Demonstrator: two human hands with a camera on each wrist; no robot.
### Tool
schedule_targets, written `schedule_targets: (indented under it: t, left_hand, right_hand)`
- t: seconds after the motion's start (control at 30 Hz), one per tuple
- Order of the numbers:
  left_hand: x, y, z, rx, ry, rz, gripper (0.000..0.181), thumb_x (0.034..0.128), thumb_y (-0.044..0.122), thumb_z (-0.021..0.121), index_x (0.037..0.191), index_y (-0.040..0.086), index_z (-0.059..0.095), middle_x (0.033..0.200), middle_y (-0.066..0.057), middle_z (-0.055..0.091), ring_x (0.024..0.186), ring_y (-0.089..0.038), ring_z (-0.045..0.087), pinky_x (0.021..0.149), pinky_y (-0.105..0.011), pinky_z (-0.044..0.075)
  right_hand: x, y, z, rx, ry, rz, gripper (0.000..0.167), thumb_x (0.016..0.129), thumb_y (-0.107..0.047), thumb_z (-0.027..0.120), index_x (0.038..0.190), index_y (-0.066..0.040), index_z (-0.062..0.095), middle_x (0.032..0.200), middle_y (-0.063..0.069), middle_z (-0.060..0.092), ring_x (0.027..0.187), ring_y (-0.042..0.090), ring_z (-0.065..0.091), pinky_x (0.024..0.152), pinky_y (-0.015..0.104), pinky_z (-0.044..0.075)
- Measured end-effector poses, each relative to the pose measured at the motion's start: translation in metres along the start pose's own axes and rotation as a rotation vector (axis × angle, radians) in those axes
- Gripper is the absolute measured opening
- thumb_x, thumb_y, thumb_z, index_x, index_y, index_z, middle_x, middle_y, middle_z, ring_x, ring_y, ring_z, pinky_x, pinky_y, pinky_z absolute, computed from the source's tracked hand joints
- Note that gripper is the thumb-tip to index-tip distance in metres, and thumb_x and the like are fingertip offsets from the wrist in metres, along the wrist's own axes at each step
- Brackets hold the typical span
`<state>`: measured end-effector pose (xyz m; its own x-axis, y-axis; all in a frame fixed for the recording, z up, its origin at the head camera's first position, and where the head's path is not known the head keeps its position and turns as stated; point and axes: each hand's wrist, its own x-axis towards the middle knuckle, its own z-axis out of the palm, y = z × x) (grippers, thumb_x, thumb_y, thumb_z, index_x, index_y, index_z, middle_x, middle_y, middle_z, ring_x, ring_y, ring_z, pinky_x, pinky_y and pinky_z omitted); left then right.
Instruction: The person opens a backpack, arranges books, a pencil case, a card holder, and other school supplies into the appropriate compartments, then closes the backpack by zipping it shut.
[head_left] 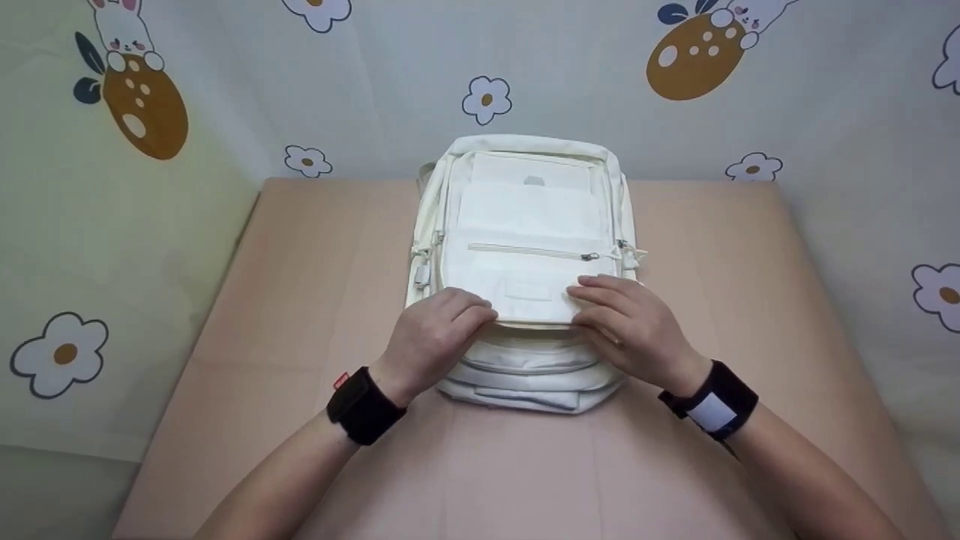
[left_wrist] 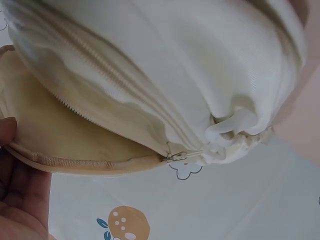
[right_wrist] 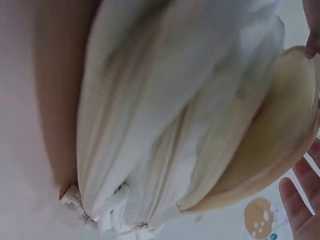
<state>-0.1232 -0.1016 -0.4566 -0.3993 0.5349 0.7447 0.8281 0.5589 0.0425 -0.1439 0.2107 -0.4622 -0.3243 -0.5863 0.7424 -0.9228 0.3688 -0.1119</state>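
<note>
A cream-white backpack [head_left: 532, 210] lies on the table with its front upward and its base toward me. Its front compartment gapes at the near end, with the zip undone, in both wrist views. My left hand [head_left: 439, 337] grips the left part of the front panel's near edge; its thumb lies inside the rim [left_wrist: 75, 162] and its fingers behind it. At the right part of that edge my right hand [head_left: 637, 326] holds the panel, several fingers on top and the thumb lower. In the right wrist view some fingers [right_wrist: 297, 205] are spread beside the yellowish lining [right_wrist: 275, 135].
A pinkish-tan table [head_left: 315, 285] lies under the backpack. Behind it and at the sides hangs a pale curtain [head_left: 405, 90] printed with flowers and rabbits. A small zipped pocket [head_left: 532, 251] crosses the panel. Black bands [head_left: 367, 405] circle both wrists.
</note>
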Motion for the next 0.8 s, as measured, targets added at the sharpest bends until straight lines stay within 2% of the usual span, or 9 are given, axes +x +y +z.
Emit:
schedule_targets:
  t: [0.1, 0.27, 0.47, 0.53, 0.6, 0.63, 0.7, 0.8]
  left_hand:
    - [-0.010, 0.001, 0.004, 0.003, -0.038, 0.007, 0.009, 0.0931, 0.001, 0.071, 0.098, 0.009, 0.072, 0.098, -0.002, 0.070, 0.092, -0.018, 0.067, 0.078, -0.030, 0.057]
    - [-0.021, -0.002, 0.011, -0.020, -0.070, 0.020, 0.011, 0.0944, 0.000, 0.067, 0.100, 0.008, 0.071, 0.101, -0.004, 0.068, 0.094, -0.021, 0.065, 0.080, -0.031, 0.056]
    - [-0.026, -0.010, 0.013, -0.056, -0.059, 0.051, 0.016, 0.0914, 0.003, 0.067, 0.105, 0.006, 0.073, 0.103, -0.007, 0.067, 0.097, -0.023, 0.065, 0.085, -0.034, 0.056]
    - [-0.025, -0.016, 0.011, -0.054, -0.041, 0.038, 0.019, 0.0899, 0.003, 0.068, 0.108, 0.005, 0.074, 0.104, -0.008, 0.067, 0.097, -0.024, 0.066, 0.086, -0.034, 0.056]
    - [-0.022, -0.025, 0.006, -0.043, -0.019, -0.016, 0.021, 0.0895, 0.002, 0.068, 0.110, 0.003, 0.074, 0.105, -0.009, 0.068, 0.097, -0.024, 0.066, 0.087, -0.034, 0.056]
    - [-0.020, -0.031, 0.003, -0.035, -0.011, -0.064, 0.022, 0.0897, 0.002, 0.068, 0.111, 0.003, 0.073, 0.106, -0.010, 0.068, 0.098, -0.025, 0.066, 0.087, -0.034, 0.056]
    - [-0.014, -0.045, -0.001, -0.021, -0.013, -0.192, 0.024, 0.0910, 0.001, 0.067, 0.114, 0.002, 0.073, 0.108, -0.011, 0.068, 0.099, -0.026, 0.065, 0.088, -0.035, 0.056]
    - [-0.004, -0.067, -0.006, -0.026, -0.081, -0.405, 0.027, 0.0943, 0.002, 0.065, 0.121, 0.002, 0.071, 0.113, -0.013, 0.068, 0.105, -0.029, 0.063, 0.091, -0.039, 0.054]
  right_hand:
    - [-0.005, -0.003, 0.008, -0.034, -0.017, -0.029, 0.010, 0.088, -0.008, 0.075, 0.097, -0.007, 0.073, 0.125, 0.011, 0.071, 0.118, 0.034, 0.065, 0.100, 0.045, 0.050]
    - [-0.014, -0.004, 0.015, -0.065, -0.057, -0.010, 0.014, 0.088, -0.010, 0.075, 0.101, -0.007, 0.073, 0.127, 0.010, 0.070, 0.119, 0.033, 0.064, 0.097, 0.046, 0.051]
    - [-0.017, -0.004, 0.018, -0.075, -0.081, 0.006, 0.008, 0.091, -0.010, 0.071, 0.098, -0.008, 0.073, 0.128, 0.010, 0.069, 0.122, 0.033, 0.063, 0.098, 0.047, 0.050]
    - [-0.017, -0.004, 0.020, -0.078, -0.079, 0.008, 0.007, 0.090, -0.008, 0.071, 0.097, -0.008, 0.072, 0.127, 0.011, 0.069, 0.122, 0.033, 0.063, 0.098, 0.048, 0.050]
    - [-0.018, -0.004, 0.021, -0.082, -0.083, 0.013, 0.008, 0.089, -0.008, 0.072, 0.097, -0.008, 0.072, 0.128, 0.011, 0.069, 0.122, 0.034, 0.062, 0.099, 0.049, 0.050]
    - [-0.018, -0.004, 0.021, -0.086, -0.091, 0.017, 0.007, 0.089, -0.009, 0.071, 0.097, -0.008, 0.072, 0.128, 0.011, 0.068, 0.122, 0.033, 0.062, 0.099, 0.049, 0.049]
    - [-0.018, -0.004, 0.022, -0.093, -0.106, 0.027, 0.007, 0.090, -0.011, 0.072, 0.096, -0.009, 0.073, 0.129, 0.010, 0.068, 0.123, 0.033, 0.061, 0.100, 0.049, 0.048]
    - [-0.018, -0.004, 0.023, -0.099, -0.119, 0.037, 0.007, 0.090, -0.015, 0.074, 0.094, -0.009, 0.073, 0.128, 0.011, 0.068, 0.122, 0.032, 0.061, 0.100, 0.048, 0.047]
